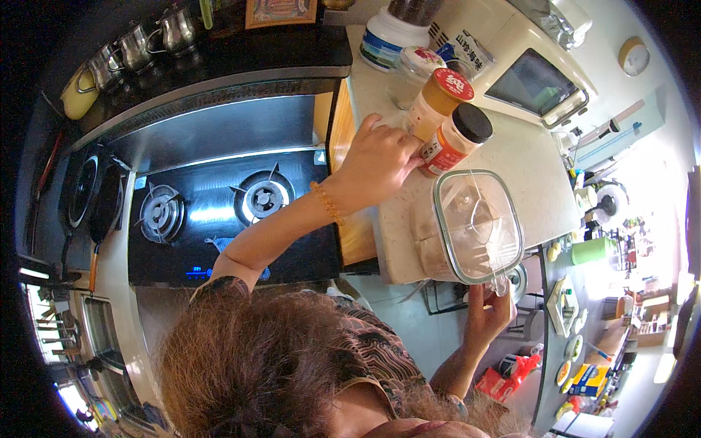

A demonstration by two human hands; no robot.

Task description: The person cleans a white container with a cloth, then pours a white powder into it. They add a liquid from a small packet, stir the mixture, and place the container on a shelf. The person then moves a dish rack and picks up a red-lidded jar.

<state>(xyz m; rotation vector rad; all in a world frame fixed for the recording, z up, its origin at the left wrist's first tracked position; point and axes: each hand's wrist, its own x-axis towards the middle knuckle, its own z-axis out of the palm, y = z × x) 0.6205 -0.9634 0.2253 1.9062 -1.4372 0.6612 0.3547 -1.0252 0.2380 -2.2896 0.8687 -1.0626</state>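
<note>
My left hand, with an amber bead bracelet at its wrist, reaches over the counter. Its fingertips meet the side of a spice jar with a black lid and an orange label; whether they grip it, I cannot tell. Behind that jar stands a larger jar with a red-topped lid. A clear square container, its lid rimmed by a pale gasket, sits near the counter's front edge. My right hand pinches the clear tab at its front rim. The contents look pale and are blurred by the plastic.
On the counter, a glass jar with a floral lid and a white tub stand before a cream microwave oven. To the left is a black gas hob with two burners. A dark table holds several dishes.
</note>
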